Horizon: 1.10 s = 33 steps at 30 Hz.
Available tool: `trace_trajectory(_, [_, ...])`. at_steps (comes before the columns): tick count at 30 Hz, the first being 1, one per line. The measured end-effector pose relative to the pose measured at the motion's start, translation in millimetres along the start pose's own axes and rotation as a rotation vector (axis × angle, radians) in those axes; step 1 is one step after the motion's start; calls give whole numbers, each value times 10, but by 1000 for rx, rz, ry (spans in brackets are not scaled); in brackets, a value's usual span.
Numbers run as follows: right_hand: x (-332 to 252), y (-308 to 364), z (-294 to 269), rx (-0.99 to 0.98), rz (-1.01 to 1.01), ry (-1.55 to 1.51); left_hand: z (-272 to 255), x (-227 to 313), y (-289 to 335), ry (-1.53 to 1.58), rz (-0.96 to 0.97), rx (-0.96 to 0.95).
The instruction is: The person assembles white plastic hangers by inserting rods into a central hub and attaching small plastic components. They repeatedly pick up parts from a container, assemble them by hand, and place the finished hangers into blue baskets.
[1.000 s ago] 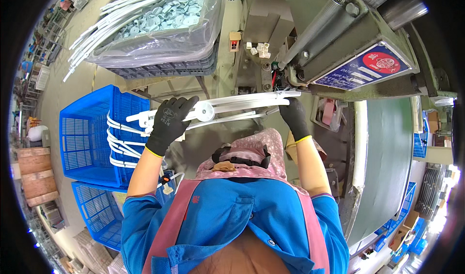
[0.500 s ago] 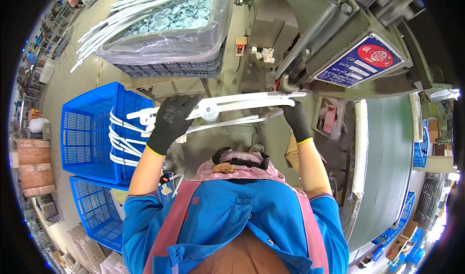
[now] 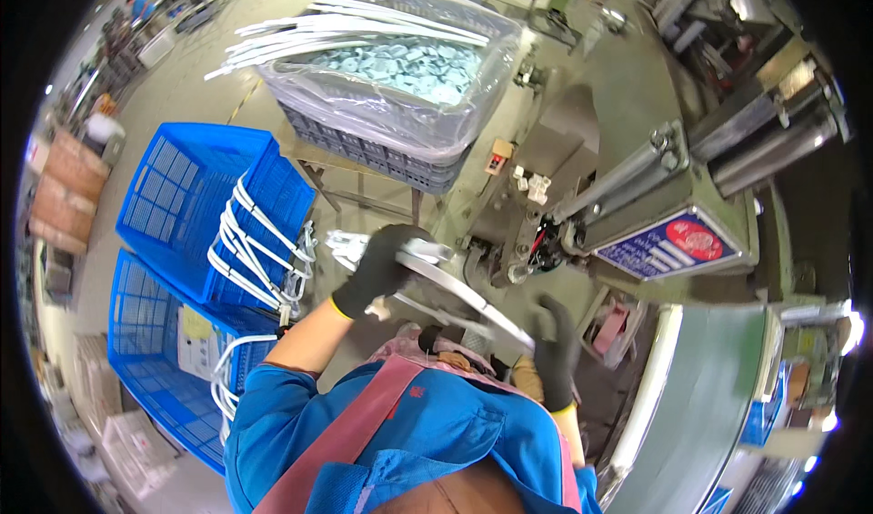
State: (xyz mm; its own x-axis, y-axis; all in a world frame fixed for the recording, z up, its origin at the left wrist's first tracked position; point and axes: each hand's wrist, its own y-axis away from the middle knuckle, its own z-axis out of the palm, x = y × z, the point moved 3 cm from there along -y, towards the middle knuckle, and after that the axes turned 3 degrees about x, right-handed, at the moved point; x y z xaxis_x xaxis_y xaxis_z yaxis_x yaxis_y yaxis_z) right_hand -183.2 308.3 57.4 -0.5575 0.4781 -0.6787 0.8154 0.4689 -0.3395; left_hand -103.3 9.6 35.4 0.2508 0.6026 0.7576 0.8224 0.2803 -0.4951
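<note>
My left hand (image 3: 386,258), in a black glove, is closed around a bundle of white curved rods (image 3: 468,298) in front of my body. Their left ends, with small fittings on them, stick out past the glove. The bundle slants down toward my right hand (image 3: 556,355), also black-gloved and blurred, whose fingers look apart. One rod's end lies right beside that hand; whether they touch is hard to tell. At left, more white bent rods (image 3: 244,250) hang over the side of a blue plastic crate (image 3: 173,182).
A second blue crate (image 3: 136,359) stands nearer, with white bent rods over its edge. Beyond is a dark, plastic-lined crate (image 3: 364,155) of small pale parts, long white rods (image 3: 300,37) across it. A machine (image 3: 673,232) stands at right, beside a green surface (image 3: 700,396).
The view has turned. The bundle has gone from nearly level to slanting down at the right. My right hand has moved lower and its grip on the rod ends looks loosened.
</note>
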Motion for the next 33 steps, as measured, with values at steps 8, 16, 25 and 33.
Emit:
trace_trajectory(8, [1845,1229,-713,-267,341,-179,-344,-448,18,1032,-247,401])
trace_trajectory(16, [1209,808,-756,-234,382,-152,-564,-1143,230,-461,-441,-196])
trace_trajectory(25, [1026,786,-45,-370,320,427,-519,-1476,-2576,-530,338,-66])
trace_trajectory(33, [382,633,37,-665,716,533,164,-2908,-3311,-1169,192,-886])
